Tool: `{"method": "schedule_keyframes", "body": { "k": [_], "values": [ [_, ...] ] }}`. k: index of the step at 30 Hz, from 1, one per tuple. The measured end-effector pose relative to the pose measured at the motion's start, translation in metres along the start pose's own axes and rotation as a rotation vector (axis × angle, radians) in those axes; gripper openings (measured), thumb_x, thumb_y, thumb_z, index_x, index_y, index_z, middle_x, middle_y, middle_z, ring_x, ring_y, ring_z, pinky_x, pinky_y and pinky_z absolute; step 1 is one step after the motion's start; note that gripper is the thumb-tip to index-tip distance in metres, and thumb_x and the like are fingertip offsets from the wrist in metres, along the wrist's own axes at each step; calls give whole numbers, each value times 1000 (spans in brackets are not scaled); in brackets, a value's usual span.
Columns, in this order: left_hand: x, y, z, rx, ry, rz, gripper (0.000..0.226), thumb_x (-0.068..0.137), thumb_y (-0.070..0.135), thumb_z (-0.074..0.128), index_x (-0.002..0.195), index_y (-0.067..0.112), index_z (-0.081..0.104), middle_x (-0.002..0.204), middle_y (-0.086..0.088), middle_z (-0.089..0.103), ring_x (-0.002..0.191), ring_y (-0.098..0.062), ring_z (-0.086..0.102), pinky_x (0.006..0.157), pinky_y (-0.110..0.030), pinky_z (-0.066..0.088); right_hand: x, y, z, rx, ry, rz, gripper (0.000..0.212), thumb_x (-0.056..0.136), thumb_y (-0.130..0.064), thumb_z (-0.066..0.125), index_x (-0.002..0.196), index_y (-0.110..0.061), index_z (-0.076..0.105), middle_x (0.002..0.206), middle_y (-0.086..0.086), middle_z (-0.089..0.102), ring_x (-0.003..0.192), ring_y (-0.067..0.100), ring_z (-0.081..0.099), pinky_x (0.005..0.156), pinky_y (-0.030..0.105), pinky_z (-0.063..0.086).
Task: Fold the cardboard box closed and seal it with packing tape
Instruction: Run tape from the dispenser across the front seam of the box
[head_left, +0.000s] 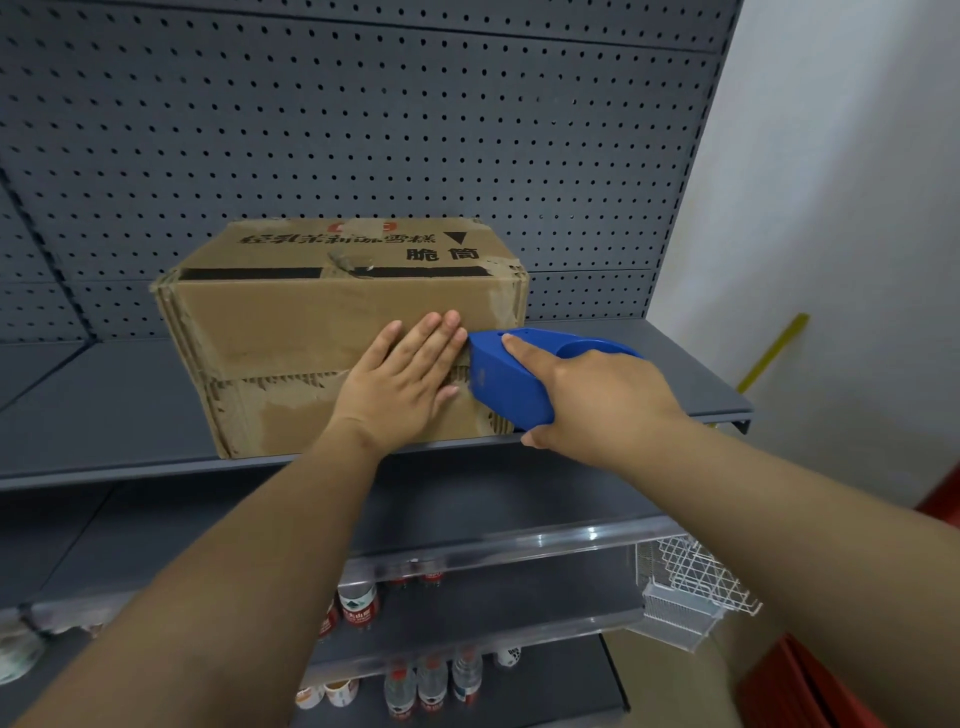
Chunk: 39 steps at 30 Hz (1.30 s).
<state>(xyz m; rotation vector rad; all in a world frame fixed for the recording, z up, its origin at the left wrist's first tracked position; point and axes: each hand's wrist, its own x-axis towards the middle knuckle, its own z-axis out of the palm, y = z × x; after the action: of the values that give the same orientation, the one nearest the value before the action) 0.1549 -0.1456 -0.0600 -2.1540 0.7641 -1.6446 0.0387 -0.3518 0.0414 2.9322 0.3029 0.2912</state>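
The closed box (332, 322), worn brown corrugated cardboard with torn paper skin and black print, sits on a grey metal shelf (104, 410) against pegboard (363, 130). The left hand (410, 376) lies flat and released on its near face, fingertips just beside the smooth blue plastic tape dispenser (511, 379), which the right hand (597, 400) grasps against the box's right end. Lower shelves hold bottles (358, 605).

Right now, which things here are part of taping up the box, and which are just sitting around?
Part of the job:
- box, on the top shelf
- blue tape dispenser, in the right hand
- left hand, flat on the box front

Sitting around:
- water bottles on the lower shelves
- white wire basket
- pegboard
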Motion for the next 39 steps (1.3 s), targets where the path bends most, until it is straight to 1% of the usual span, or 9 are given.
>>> {"method": "schedule_keyframes", "body": {
  "k": [4,7,12,15,18,21,26,30,39],
  "values": [
    [4,0,5,-9,30,14,62,98,41,20,149,11,3,157,-3,-15,145,-16,-10,118,-36,-6,0,18,3,18,-1,-37,91,79,-62,57,144,-48,-5,109,2,60,96,23,58,59,29,41],
    [7,1,7,-3,31,28,63,97,42,21,149,11,2,157,-4,-15,145,-17,-10,117,-36,-7,0,27,4,30,-3,-53,91,78,-64,56,143,-50,-5,112,1,60,101,23,57,64,29,41],
    [6,-1,10,8,46,28,62,97,41,23,149,12,6,158,-4,-13,145,-17,-9,117,-36,-7,-4,53,6,14,24,-32,90,77,-65,56,143,-51,-4,113,-3,60,101,21,57,64,27,37],
    [6,-4,10,14,48,33,64,96,41,28,149,11,8,158,-4,-12,145,-17,-8,118,-36,-7,-11,70,11,6,32,-13,90,78,-66,54,143,-51,-6,113,-4,61,92,19,56,63,27,42],
    [6,-2,10,27,48,34,65,96,41,30,149,11,9,158,-5,-11,145,-18,-7,118,-37,-6,-14,82,16,-9,33,-17,91,77,-67,53,142,-51,-9,118,-5,60,95,19,59,67,29,49],
    [6,-1,9,17,37,33,64,96,41,30,149,10,9,158,-4,-11,145,-18,-7,118,-37,-6,-13,88,19,-11,39,-30,90,77,-67,53,142,-52,-8,121,-5,59,97,20,59,67,28,47],
    [9,-2,8,52,47,47,66,95,42,33,149,10,12,158,-5,-10,145,-18,-6,118,-37,-6,-24,108,20,-48,54,19,91,77,-68,52,143,-51,-8,117,-6,61,98,19,60,64,27,43],
    [5,-2,8,66,38,48,67,94,42,36,148,9,16,158,-7,-8,145,-19,-4,118,-39,-4,-18,100,23,-63,82,30,89,78,-66,52,144,-49,-6,110,-3,62,98,21,59,62,26,38],
    [6,6,6,62,37,50,65,95,42,35,148,8,17,158,-7,-7,146,-19,-3,118,-39,-4,10,84,36,-53,57,41,88,78,-60,56,145,-46,0,102,2,60,89,25,60,66,32,51]
  ]
}}
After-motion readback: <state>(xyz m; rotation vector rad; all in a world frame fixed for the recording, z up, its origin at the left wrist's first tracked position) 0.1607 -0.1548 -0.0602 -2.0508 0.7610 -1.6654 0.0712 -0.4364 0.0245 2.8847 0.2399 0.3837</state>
